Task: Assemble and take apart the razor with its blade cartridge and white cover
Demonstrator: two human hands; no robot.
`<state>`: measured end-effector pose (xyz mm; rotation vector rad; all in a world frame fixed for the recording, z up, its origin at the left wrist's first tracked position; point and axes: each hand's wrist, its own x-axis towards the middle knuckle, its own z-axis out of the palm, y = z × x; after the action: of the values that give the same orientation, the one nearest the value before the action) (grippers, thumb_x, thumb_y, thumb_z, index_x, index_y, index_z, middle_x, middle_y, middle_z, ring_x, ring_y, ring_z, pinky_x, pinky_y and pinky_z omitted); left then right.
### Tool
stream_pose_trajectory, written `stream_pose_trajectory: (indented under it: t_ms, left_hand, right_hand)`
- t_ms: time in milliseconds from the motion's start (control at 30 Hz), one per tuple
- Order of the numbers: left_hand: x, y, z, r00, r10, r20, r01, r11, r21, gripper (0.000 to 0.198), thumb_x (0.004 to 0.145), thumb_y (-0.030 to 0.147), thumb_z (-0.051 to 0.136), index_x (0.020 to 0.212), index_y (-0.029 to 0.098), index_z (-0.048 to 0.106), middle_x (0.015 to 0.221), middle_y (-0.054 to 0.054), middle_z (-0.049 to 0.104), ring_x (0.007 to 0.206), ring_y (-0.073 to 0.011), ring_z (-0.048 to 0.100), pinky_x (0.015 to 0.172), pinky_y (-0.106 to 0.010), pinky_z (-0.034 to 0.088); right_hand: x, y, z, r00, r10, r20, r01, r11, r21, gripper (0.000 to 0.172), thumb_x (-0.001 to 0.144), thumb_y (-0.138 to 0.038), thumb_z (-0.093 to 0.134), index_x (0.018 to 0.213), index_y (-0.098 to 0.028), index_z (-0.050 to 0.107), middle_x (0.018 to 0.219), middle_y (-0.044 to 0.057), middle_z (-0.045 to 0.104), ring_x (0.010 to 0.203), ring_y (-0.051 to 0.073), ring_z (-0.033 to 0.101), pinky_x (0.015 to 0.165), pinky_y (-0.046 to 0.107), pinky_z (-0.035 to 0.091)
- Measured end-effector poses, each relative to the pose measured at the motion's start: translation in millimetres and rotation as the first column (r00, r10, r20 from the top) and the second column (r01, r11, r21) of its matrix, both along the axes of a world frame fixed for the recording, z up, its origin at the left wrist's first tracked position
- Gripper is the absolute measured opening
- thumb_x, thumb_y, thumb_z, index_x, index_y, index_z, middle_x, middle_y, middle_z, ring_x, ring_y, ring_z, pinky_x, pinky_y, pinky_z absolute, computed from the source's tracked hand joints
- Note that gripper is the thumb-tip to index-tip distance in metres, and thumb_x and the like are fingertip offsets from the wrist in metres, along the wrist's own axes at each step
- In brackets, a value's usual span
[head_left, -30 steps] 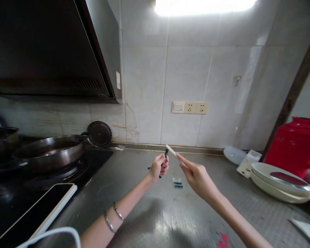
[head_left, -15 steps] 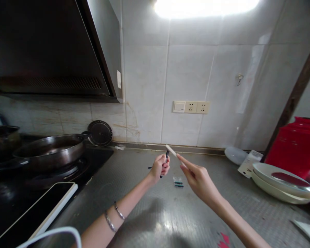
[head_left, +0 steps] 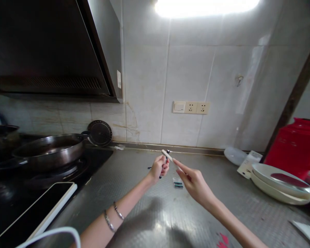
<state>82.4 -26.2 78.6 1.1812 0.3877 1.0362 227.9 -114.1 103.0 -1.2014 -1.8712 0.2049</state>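
Note:
My left hand is closed around a slim dark stick-like handle with a small shiny head at its top. I cannot make out its exact kind. My right hand pinches a thin white stick, its far end lying across the upper part of the dark handle, apparently touching it. Below the hands, a small clear packet with dark teal strips lies on the metal counter. A short dark piece shows just left of my left hand.
At left, a steel pan sits on the black stove, with a phone-like white-edged slab in front. Stacked bowls, a white card box and a red flask stand at right. Red scraps lie at the front.
My right hand has shifted slightly left and down, bringing the white stick further across the dark handle. More of the handle's shiny head shows above it. My left hand has barely moved.

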Motion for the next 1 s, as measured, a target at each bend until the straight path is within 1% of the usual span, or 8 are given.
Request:
stream_pose_trajectory:
  t_ms: [167,333,433,533,600,700,833,1000]
  left_hand:
    - [-1.5,2.1,0.3,1.000,-0.001,0.003,0.001,1.000,-0.012,0.031,0.077,0.046,0.050,0.070,0.017,0.040,0.049,0.009,0.025,0.033,-0.0011,0.015,0.031,-0.013,0.007]
    - [-1.5,5.5,-0.7,1.000,0.028,0.008,-0.028,1.000,-0.011,0.031,0.075,0.044,0.052,0.067,0.018,0.038,0.047,0.010,0.026,0.032,-0.0010,0.015,0.030,-0.013,0.008]
    - [-3.0,6.8,-0.1,0.999,0.031,0.011,-0.031,0.999,-0.010,0.031,0.075,0.045,0.051,0.070,0.017,0.041,0.047,0.010,0.028,0.032,-0.0011,0.016,0.030,-0.013,0.008]
    - [-5.5,6.9,2.7,0.997,0.076,-0.019,-0.076,0.997,0.026,0.028,0.076,0.043,0.052,0.073,0.016,0.045,0.048,0.008,0.033,0.032,-0.0017,0.023,0.029,-0.013,0.015]
    - [-6.8,6.1,5.4,0.989,0.140,-0.049,-0.136,0.988,0.068,0.028,0.076,0.042,0.052,0.074,0.014,0.048,0.052,0.005,0.043,0.035,-0.0034,0.034,0.031,-0.014,0.027]
    - [-7.2,3.5,9.2,0.975,0.210,-0.076,-0.202,0.974,0.103,0.030,0.075,0.043,0.054,0.077,0.013,0.049,0.061,-0.001,0.057,0.046,-0.0090,0.052,0.044,-0.021,0.045]
    - [-5.2,-0.3,10.9,0.959,0.267,-0.094,-0.250,0.955,0.162,0.031,0.071,0.038,0.062,0.081,0.014,0.046,0.063,-0.004,0.063,0.057,-0.0160,0.062,0.053,-0.026,0.049]
    - [-3.8,-0.7,8.9,0.960,0.258,-0.111,-0.232,0.951,0.207,0.030,0.071,0.036,0.064,0.080,0.014,0.045,0.066,-0.007,0.066,0.060,-0.0179,0.065,0.054,-0.027,0.048]
  right_hand:
    - [-2.4,0.2,-5.3,0.996,-0.073,-0.047,0.076,0.995,0.066,0.050,0.086,-0.035,0.037,0.126,-0.007,0.049,0.055,-0.003,0.034,0.048,0.008,0.026,0.045,0.017,0.028]
    - [-9.8,-0.9,-8.3,0.999,0.048,0.016,-0.048,0.998,0.037,0.048,0.087,-0.033,0.036,0.123,-0.006,0.052,0.056,-0.001,0.041,0.049,0.008,0.031,0.046,0.017,0.031]
    - [-7.4,2.2,-5.7,0.992,-0.012,-0.123,0.016,0.999,0.030,0.049,0.086,-0.035,0.039,0.125,-0.008,0.050,0.054,-0.004,0.034,0.047,0.008,0.027,0.043,0.018,0.027]
    - [-2.9,7.5,-4.4,0.946,-0.049,-0.320,0.043,0.999,-0.026,0.052,0.084,-0.037,0.041,0.131,-0.012,0.043,0.054,-0.006,0.029,0.046,0.008,0.024,0.041,0.018,0.024]
    - [-2.5,10.0,-6.0,0.896,-0.033,-0.442,-0.008,0.996,-0.090,0.056,0.084,-0.038,0.041,0.134,-0.014,0.037,0.054,-0.007,0.027,0.045,0.007,0.025,0.040,0.018,0.023]
    - [-5.5,11.6,-9.3,0.832,-0.011,-0.555,-0.116,0.974,-0.193,0.062,0.082,-0.042,0.044,0.136,-0.014,0.033,0.052,-0.008,0.028,0.041,0.006,0.025,0.036,0.017,0.022]
    - [-10.7,14.5,-8.7,0.766,-0.025,-0.643,-0.171,0.955,-0.242,0.066,0.078,-0.044,0.050,0.136,-0.015,0.033,0.051,-0.009,0.032,0.036,0.004,0.023,0.032,0.015,0.021]
    - [-20.9,15.3,-8.1,0.691,-0.008,-0.723,-0.271,0.924,-0.270,0.069,0.076,-0.043,0.054,0.136,-0.018,0.032,0.051,-0.010,0.033,0.034,0.003,0.022,0.030,0.014,0.019]
